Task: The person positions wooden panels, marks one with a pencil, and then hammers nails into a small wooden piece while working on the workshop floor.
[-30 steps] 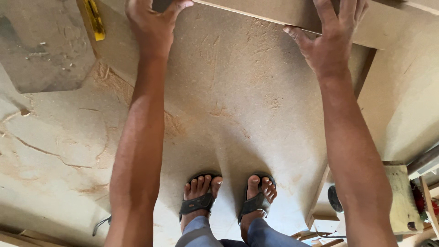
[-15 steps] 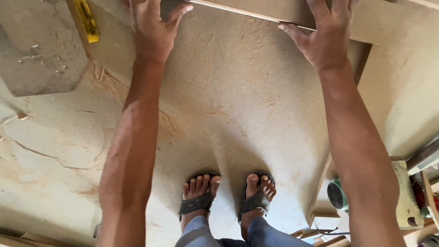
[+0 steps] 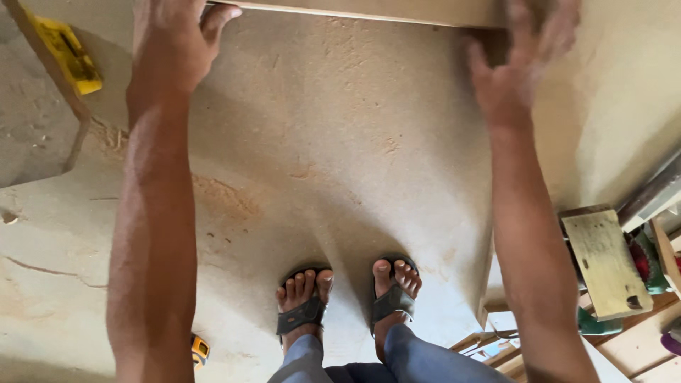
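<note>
Both arms reach straight out over the sawdust floor (image 3: 340,177). The left hand (image 3: 174,42) has its grip closed on the wooden board's (image 3: 369,10) edge; the right hand (image 3: 521,67), blurred, fingers spread, lies against it.

Plenty of open room between the two arms, just dusty floor (image 3: 319,142) down to the sandalled feet (image 3: 347,301). The board (image 3: 369,10) closes off the top edge, with the left hand (image 3: 177,42) gripping its edge and the blurred right hand (image 3: 518,64) against it. Off to the left, a wooden slab (image 3: 35,135) with a yellow tool (image 3: 67,57) crowds that corner. The right side is tight: a small wooden block (image 3: 606,262), rails and green tools piled close together. A small yellow thing (image 3: 200,349) sits on the floor by the left arm.
</note>
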